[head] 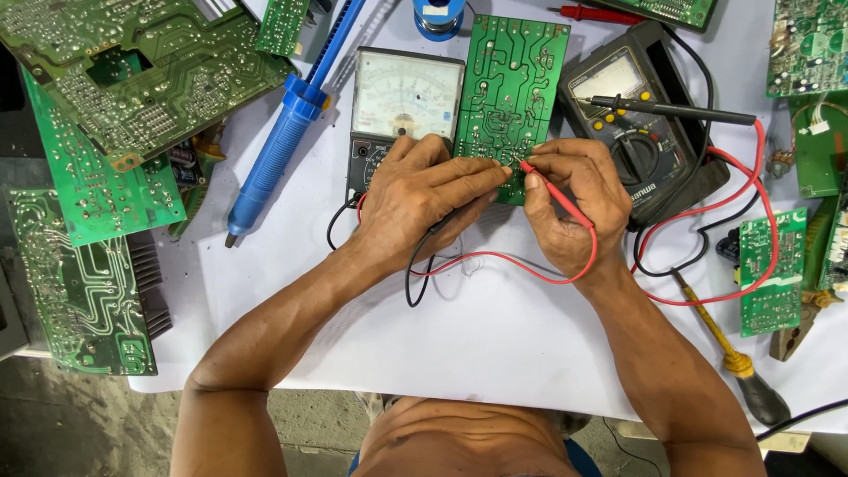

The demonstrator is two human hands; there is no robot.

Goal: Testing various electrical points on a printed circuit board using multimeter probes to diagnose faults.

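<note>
White table — black probe perhaps under left hand

Two hands: left hand, right hand. Two meters: analog meter, digital multimeter. One blue desoldering pump. One yellow-handled screwdriver. Two red probes: held one, spare. One black probe. Around ten green circuit boards, central board.

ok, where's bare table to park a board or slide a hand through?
Biggest free patch: near edge of the white table, between the forearms, only red lead crossing its top. A narrower strip lies between the blue desoldering pump and left hand. Crowded: stacked boards far left, digital multimeter, small boards and screwdriver right.
</note>
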